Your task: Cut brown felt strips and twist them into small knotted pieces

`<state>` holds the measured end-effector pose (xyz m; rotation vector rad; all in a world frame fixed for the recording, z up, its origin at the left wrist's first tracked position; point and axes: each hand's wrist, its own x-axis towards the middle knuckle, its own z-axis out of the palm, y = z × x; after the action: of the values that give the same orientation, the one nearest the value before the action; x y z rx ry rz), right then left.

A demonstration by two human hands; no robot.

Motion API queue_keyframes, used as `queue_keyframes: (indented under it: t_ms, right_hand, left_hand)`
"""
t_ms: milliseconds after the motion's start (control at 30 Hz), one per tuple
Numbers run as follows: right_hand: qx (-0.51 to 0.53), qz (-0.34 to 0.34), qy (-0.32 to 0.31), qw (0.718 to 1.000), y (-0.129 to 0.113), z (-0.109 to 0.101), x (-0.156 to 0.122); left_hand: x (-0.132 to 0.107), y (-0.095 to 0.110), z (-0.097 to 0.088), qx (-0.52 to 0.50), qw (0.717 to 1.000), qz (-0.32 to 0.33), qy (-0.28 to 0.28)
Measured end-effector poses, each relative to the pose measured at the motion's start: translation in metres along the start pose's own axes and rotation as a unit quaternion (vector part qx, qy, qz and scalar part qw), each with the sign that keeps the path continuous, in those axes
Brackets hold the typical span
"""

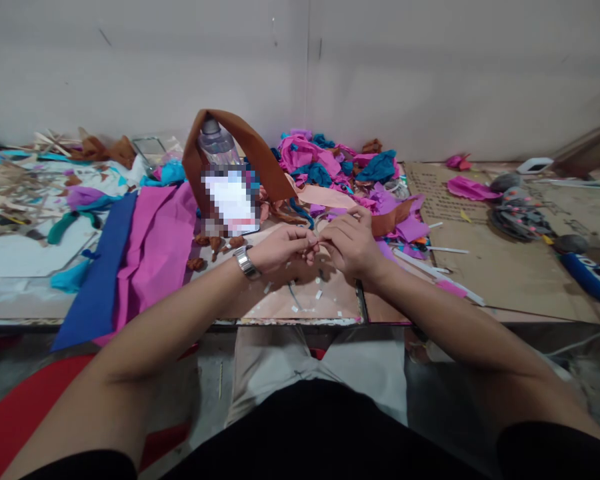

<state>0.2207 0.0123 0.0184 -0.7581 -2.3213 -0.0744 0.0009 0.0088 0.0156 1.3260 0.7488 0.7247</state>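
Over the table's front part, my left hand (287,248) and my right hand (351,244) meet with fingertips pinched together. Whatever they pinch is too small and too covered by the fingers to make out. A watch (247,263) circles my left wrist. Several small crumpled brown pieces (237,242) lie left of my left hand. Behind it stands a phone with a bright, blurred screen (230,197), leaning near a clear bottle (219,143). A long brown strip (257,153) drapes over the bottle's cap. Another brown strip (393,219) lies beyond my right hand.
Pink sheets (157,230) and a blue sheet (103,267) overhang the table edge at left. Crumpled pink, purple and teal paper (325,160) piles up at the back. White sticks (437,272), cardboard (460,233) and a grey bundle (517,217) lie right. A red stool (35,407) stands below left.
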Motion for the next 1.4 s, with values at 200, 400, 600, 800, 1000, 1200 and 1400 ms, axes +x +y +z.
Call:
queue_keyframes:
  t_ms: [200,400,600,800,1000,1200,1400]
  right_hand:
    - [0.096,0.096,-0.022,0.991,0.005,0.011,-0.002]
    - [0.296,0.216,-0.065,0.928,0.009,0.021,-0.001]
    - [0.114,0.112,-0.023,0.987,0.005,0.015,-0.003]
    - [-0.005,-0.006,-0.003,1.0,0.0,0.005,0.001]
    - [-0.003,-0.007,0.003,1.0,0.0,0.003,0.002]
    - [0.081,0.104,-0.045,0.99,0.005,0.013,-0.002]
    - [0.215,0.197,-0.061,0.955,0.007,0.023,-0.003]
  left_hand:
    - [0.0,-0.004,-0.007,0.366,0.909,0.181,0.081]
    - [0.0,-0.005,-0.012,0.563,0.775,0.273,0.093]
    - [0.0,0.001,-0.004,0.346,0.92,0.166,0.083]
    - [0.0,0.001,0.001,0.009,1.0,-0.015,-0.019]
    - [0.001,-0.001,-0.003,-0.012,1.0,-0.022,-0.013]
    - [0.004,-0.003,-0.007,0.224,0.969,0.102,0.028]
    - [0.002,-0.009,-0.012,0.493,0.833,0.23,0.096]
